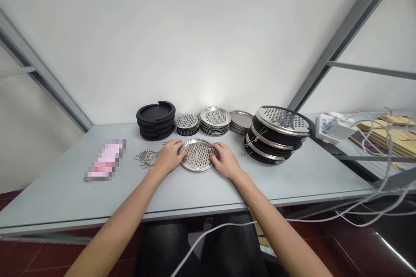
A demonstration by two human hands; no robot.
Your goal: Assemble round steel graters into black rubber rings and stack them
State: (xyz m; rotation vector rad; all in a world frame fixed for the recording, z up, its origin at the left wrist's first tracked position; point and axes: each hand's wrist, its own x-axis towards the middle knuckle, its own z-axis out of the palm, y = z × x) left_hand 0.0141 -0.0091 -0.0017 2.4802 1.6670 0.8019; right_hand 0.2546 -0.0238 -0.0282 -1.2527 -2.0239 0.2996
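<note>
A round metal grater plate (pixel 196 157) with a raised rim lies on the grey table in front of me. My left hand (pixel 170 156) grips its left rim, thumb over the top edge. On the opposite side, my right hand (pixel 225 161) holds the right rim in the same way. Left of my left hand is a small heap of wire clips (pixel 146 158). Behind the plate stand a stack of perforated discs (pixel 186 122), a pile of rimmed grater plates (pixel 215 117) and a pile of plain metal discs (pixel 241 119).
Black round rings (pixel 156 117) are stacked at the back left. At the right, assembled grater units (pixel 276 138) with wire clips form a leaning stack. A pixelated pink item (pixel 105 160) lies left. Beyond the frame post are a power strip (pixel 328 129) and white cables (pixel 386 156).
</note>
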